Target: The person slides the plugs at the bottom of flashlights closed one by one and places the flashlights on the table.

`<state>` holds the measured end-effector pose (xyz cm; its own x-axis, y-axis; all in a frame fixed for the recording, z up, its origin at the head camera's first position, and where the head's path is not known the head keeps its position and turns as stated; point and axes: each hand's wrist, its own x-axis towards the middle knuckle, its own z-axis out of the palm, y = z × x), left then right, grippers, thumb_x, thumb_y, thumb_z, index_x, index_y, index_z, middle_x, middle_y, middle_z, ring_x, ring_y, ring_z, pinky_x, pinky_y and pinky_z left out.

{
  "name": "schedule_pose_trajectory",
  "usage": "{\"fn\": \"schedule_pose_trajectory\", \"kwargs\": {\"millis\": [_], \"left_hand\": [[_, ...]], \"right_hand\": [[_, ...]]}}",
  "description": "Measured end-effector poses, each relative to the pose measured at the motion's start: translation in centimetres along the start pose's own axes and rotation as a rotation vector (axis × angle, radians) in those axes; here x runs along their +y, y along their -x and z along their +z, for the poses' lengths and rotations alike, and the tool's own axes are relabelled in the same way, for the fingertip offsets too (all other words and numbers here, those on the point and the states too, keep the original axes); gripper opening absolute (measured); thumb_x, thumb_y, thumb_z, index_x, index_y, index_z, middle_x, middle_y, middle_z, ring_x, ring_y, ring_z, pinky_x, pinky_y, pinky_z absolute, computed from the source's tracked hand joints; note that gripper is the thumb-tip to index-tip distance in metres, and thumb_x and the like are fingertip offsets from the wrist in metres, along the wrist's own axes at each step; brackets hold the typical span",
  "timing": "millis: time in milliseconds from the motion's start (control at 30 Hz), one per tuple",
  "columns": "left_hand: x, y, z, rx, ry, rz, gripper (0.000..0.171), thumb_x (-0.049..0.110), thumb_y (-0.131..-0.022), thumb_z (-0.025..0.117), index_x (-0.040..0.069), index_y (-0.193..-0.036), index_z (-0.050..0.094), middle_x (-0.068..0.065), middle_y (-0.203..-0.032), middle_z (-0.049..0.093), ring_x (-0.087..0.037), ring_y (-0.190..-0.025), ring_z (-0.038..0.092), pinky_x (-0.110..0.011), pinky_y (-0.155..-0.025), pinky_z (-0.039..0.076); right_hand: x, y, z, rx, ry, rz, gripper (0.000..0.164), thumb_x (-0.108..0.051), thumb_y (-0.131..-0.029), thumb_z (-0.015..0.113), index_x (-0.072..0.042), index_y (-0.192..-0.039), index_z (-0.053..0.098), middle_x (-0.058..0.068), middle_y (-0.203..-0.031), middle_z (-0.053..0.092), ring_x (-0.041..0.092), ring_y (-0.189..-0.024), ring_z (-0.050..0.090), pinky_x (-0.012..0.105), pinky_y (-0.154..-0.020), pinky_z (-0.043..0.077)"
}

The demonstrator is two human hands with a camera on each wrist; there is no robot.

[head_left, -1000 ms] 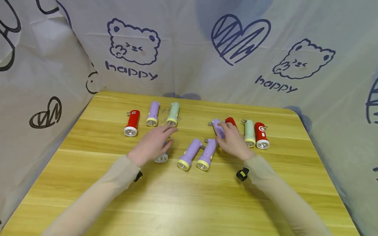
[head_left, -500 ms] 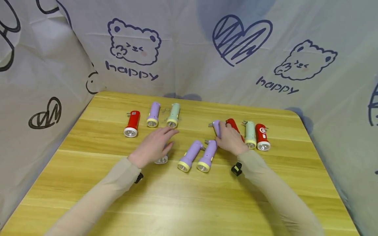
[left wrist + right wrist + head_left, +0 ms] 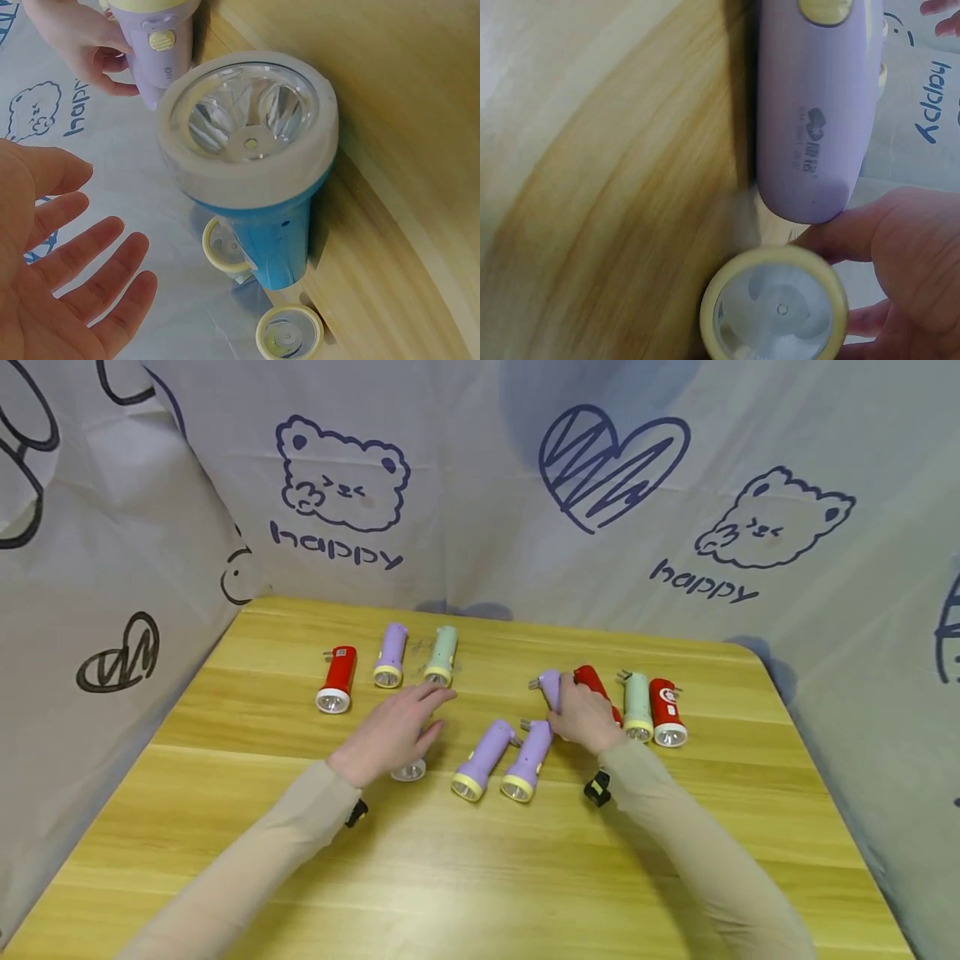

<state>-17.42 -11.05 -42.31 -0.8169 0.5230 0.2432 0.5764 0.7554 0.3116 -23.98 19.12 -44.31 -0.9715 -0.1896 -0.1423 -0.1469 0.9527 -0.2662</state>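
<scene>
My left hand [image 3: 395,727] hovers over a blue flashlight with a white head [image 3: 410,770], fingers spread and apart from it. In the left wrist view that blue flashlight [image 3: 277,240] lies lens toward the camera, beside my open left hand [image 3: 75,285]. At right, my right hand [image 3: 588,718] grips a purple flashlight [image 3: 551,687] with metal plug prongs; its lower body is hidden by the hand. The right wrist view has its yellow-rimmed head [image 3: 776,307] by the right hand [image 3: 915,255]. Two purple flashlights, a left one [image 3: 483,760] and a right one [image 3: 528,760], lie between the hands.
Close by the right hand lie a red flashlight [image 3: 592,683], a pale green one [image 3: 637,703] and another red one [image 3: 667,710]. Back left are a red [image 3: 337,675], a purple [image 3: 391,653] and a pale green flashlight [image 3: 442,653]. A printed cloth [image 3: 480,552] backs the wooden table [image 3: 465,885].
My right hand has shifted slightly left and closed round the purple flashlight. The left hand has stayed over the blue flashlight.
</scene>
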Motion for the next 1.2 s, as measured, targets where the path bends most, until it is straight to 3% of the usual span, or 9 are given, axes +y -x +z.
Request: {"fn": "schedule_pose_trajectory", "kwargs": {"millis": [233, 467, 633, 833, 1000, 1200], "left_hand": [[0.1, 0.2, 0.4, -0.007, 0.021, -0.021, 0.043, 0.02, -0.099, 0.063, 0.008, -0.14, 0.057, -0.012, -0.139, 0.061, -0.031, -0.127, 0.061, -0.048, -0.107, 0.051], [0.3, 0.1, 0.5, 0.014, 0.098, -0.041, 0.042, 0.018, -0.098, 0.063, 0.007, -0.139, 0.058, -0.012, -0.14, 0.061, -0.03, -0.128, 0.06, -0.047, -0.107, 0.051], [0.4, -0.1, 0.2, 0.027, 0.192, -0.083, 0.043, 0.015, -0.098, 0.064, 0.007, -0.139, 0.057, -0.012, -0.14, 0.061, -0.029, -0.122, 0.063, -0.045, -0.102, 0.055], [0.6, -0.7, -0.2, 0.061, 0.369, -0.14, 0.041, 0.013, -0.099, 0.06, 0.005, -0.139, 0.055, -0.014, -0.138, 0.061, -0.031, -0.117, 0.065, -0.044, -0.098, 0.057], [0.8, -1.4, -0.5, 0.081, 0.561, -0.231, 0.042, 0.014, -0.101, 0.055, 0.004, -0.142, 0.052, -0.017, -0.134, 0.064, -0.033, -0.117, 0.067, -0.046, -0.102, 0.056], [1.4, -2.2, -0.9, 0.067, 0.704, -0.297, 0.046, 0.027, -0.106, 0.052, 0.005, -0.146, 0.049, -0.016, -0.139, 0.062, -0.033, -0.124, 0.062, -0.046, -0.106, 0.052]], "right_hand": [[0.2, 0.4, 0.9, 0.017, 0.001, -0.003, 0.06, -0.017, -0.092, 0.06, 0.009, -0.142, 0.039, 0.026, -0.115, 0.064, 0.036, -0.09, 0.065, 0.05, -0.073, 0.056], [-0.1, 1.1, 1.4, 0.141, -0.069, -0.036, 0.061, -0.019, -0.101, 0.05, 0.008, -0.152, 0.028, 0.031, -0.126, 0.054, 0.041, -0.097, 0.064, 0.055, -0.076, 0.058], [-0.5, 1.3, 1.7, 0.263, -0.213, -0.135, 0.06, -0.022, -0.102, 0.046, 0.004, -0.154, 0.029, 0.028, -0.131, 0.053, 0.04, -0.102, 0.062, 0.055, -0.083, 0.057], [-1.1, 1.7, 1.7, 0.356, -0.359, -0.271, 0.054, -0.025, -0.104, 0.052, 0.003, -0.15, 0.041, 0.025, -0.136, 0.057, 0.04, -0.116, 0.061, 0.055, -0.099, 0.052], [-1.9, 2.5, 1.8, 0.363, -0.403, -0.385, 0.052, -0.025, -0.103, 0.056, -0.001, -0.148, 0.046, 0.022, -0.138, 0.06, 0.038, -0.121, 0.061, 0.055, -0.105, 0.05], [-2.7, 3.0, 1.9, 0.41, -0.381, -0.566, 0.05, -0.015, -0.101, 0.06, -0.002, -0.147, 0.047, 0.02, -0.131, 0.063, 0.034, -0.113, 0.064, 0.051, -0.098, 0.055]]}}
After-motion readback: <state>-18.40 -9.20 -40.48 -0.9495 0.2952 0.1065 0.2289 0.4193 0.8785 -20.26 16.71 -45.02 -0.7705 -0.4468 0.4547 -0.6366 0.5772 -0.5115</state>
